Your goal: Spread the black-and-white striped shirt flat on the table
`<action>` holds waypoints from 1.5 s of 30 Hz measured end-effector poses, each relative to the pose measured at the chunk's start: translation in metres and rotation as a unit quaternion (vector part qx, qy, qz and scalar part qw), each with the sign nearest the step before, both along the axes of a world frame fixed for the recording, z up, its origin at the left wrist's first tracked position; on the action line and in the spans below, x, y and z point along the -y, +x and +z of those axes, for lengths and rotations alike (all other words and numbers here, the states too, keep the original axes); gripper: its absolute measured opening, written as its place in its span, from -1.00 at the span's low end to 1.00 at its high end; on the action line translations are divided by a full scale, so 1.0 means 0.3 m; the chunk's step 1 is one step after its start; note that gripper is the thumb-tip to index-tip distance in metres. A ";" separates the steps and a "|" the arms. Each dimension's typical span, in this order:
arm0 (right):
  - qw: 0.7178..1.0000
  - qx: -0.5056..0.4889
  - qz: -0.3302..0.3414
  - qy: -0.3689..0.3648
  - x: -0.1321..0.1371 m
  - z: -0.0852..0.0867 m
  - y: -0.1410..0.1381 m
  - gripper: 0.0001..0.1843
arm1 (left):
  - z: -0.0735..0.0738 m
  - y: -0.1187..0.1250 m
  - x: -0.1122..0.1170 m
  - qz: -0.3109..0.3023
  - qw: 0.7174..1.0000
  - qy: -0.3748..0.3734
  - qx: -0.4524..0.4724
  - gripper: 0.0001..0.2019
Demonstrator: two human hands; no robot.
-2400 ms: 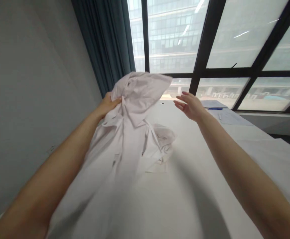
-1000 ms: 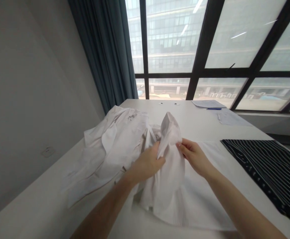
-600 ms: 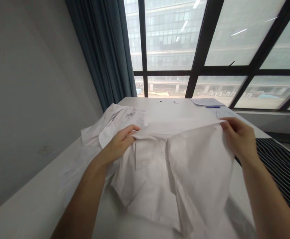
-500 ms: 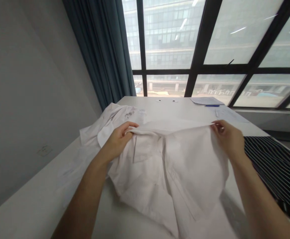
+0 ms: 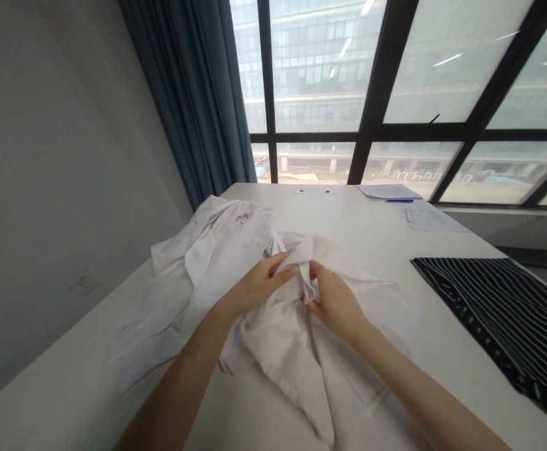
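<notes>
A crumpled white shirt [image 5: 296, 351] lies on the white table [image 5: 362, 232] in front of me. My left hand [image 5: 259, 285] and my right hand [image 5: 332, 300] meet at its upper edge, both pinching the same bunched fold of fabric, fingertips almost touching. Another heap of white garment [image 5: 198, 263] lies to the left, partly under the shirt; where one ends and the other begins is unclear.
A black cloth with thin white stripes [image 5: 499, 300] lies flat at the right. Papers [image 5: 430, 219] and a blue pen [image 5: 399, 200] sit at the far right of the table. A wall, a dark curtain [image 5: 198, 100] and large windows bound the table.
Half a second ago my hands held the shirt's edge stretched wide and lifted. They have come together at the middle and the fabric has dropped onto the table.
</notes>
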State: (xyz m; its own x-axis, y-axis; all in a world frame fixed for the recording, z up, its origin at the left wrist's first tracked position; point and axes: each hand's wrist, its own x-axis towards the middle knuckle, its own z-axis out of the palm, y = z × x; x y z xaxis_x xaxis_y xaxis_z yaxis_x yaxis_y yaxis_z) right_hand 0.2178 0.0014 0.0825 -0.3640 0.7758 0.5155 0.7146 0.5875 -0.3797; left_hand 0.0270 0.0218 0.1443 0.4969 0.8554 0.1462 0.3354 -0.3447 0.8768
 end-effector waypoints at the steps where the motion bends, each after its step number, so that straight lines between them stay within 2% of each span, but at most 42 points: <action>1: 1.000 -0.001 -0.014 0.003 -0.004 0.002 0.013 -0.50 | -0.002 0.008 0.011 -0.005 1.000 0.002 -0.019 -0.54; 4: 0.999 -0.005 -0.034 0.016 -0.023 0.033 0.069 -0.62 | -0.008 0.014 0.031 0.026 0.994 0.052 -0.093 -0.32; 6: 0.998 -0.026 -0.047 0.020 -0.036 0.066 0.109 -0.68 | -0.008 -0.001 0.032 0.032 0.987 0.062 -0.143 -0.29; 8: 0.995 -0.059 -0.072 0.031 -0.047 0.099 0.148 -0.74 | -0.005 -0.030 0.024 0.022 0.985 0.039 -0.164 -0.40; 11: 0.985 -0.098 -0.131 0.047 -0.056 0.140 0.196 -0.78 | -0.005 -0.079 -0.004 0.027 0.988 0.012 -0.152 -0.66; 13: 0.977 -0.114 -0.176 0.042 -0.058 0.158 0.217 -0.79 | -0.012 -0.098 -0.025 0.055 0.987 0.020 -0.147 -0.77; 15: 0.969 -0.136 -0.205 0.021 -0.059 0.168 0.226 -0.81 | -0.020 -0.094 -0.037 0.091 0.984 0.042 -0.144 -0.79; 17: 0.961 -0.167 -0.218 -0.009 -0.062 0.169 0.227 -0.79 | -0.025 -0.059 -0.029 0.153 0.973 0.114 -0.133 -0.76; 20: 0.950 -0.211 -0.224 -0.058 -0.077 0.154 0.228 -0.76 | -0.033 0.036 0.022 0.237 0.919 0.294 -0.115 -0.68; 22: 0.942 -0.233 -0.227 -0.083 -0.091 0.138 0.236 -0.78 | -0.052 0.108 0.071 0.202 0.897 0.365 -0.144 -0.74; 24: 0.936 -0.251 -0.226 -0.100 -0.104 0.122 0.248 -0.81 | -0.094 0.169 0.117 0.125 0.895 0.375 -0.207 -0.78; 26: 0.930 -0.268 -0.225 -0.109 -0.114 0.110 0.259 -0.81 | -0.153 0.212 0.151 0.092 0.894 0.342 -0.276 -0.66; 28: 0.925 -0.286 -0.223 -0.117 -0.118 0.107 0.268 -0.82 | -0.210 0.238 0.169 0.112 0.889 0.295 -0.332 -0.46; 31: 0.926 -0.286 -0.222 -0.111 -0.114 0.122 0.287 -0.83 | -0.245 0.242 0.171 0.125 0.879 0.240 -0.392 -0.40; 34: 0.935 -0.249 -0.246 -0.066 -0.097 0.163 0.331 -0.84 | -0.202 0.207 0.156 0.137 0.883 0.200 -0.402 -0.51; 37: 0.930 -0.254 -0.265 -0.023 -0.066 0.217 0.394 -0.82 | -0.138 0.140 0.134 0.154 0.903 0.139 -0.376 -0.59; 41: 0.923 -0.271 -0.273 0.012 -0.006 0.290 0.460 -0.77 | -0.094 0.019 0.097 0.095 0.944 0.007 -0.315 -0.63; 44: 0.922 -0.260 -0.286 0.022 0.035 0.331 0.498 -0.72 | -0.070 -0.066 0.075 0.050 0.972 -0.034 -0.225 -0.84; 45: 0.921 -0.261 -0.290 0.018 0.046 0.341 0.512 -0.69 | -0.057 -0.090 0.068 0.050 0.981 -0.043 -0.184 -0.83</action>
State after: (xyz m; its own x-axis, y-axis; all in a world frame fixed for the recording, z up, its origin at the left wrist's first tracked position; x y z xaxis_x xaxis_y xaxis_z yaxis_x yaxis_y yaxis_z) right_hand 0.3714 -0.0125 0.1848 0.4102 0.7410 0.5317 0.6380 0.1834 -0.7478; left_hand 0.0000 0.0013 0.1272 0.4158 0.9036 -0.1026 0.6635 -0.2243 0.7137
